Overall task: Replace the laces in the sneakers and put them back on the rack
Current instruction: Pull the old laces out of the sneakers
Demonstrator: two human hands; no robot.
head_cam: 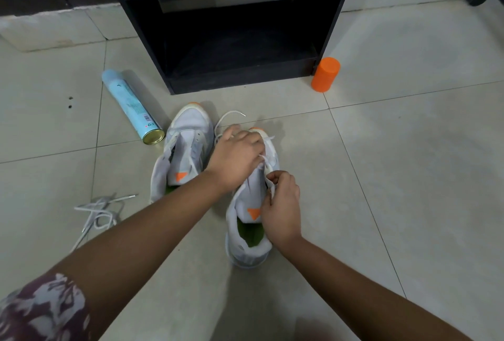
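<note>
On a tiled floor (409,177) in front of a black rack (331,13), a person's left hand (237,157) curls over the front of one white sneaker (245,253) and grips it. The right hand (281,204) pinches a white lace (230,114) at its eyelets. The second sneaker (191,125) stands just beside it. Loose laces (99,213) lie to the left. A blue spray can (131,106) and an orange cylinder (326,74) rest near the rack.

held sneaker (244,200): white, orange tab, green insole, forefoot under left grip (236,155), eyelets at right grip (281,204) | lace (231,114): white, end loose beyond left grip | second sneaker (191,133): unlaced, just left of grips | spare laces (99,211): tangled, far left | rack (240,81): black, ahead
</note>
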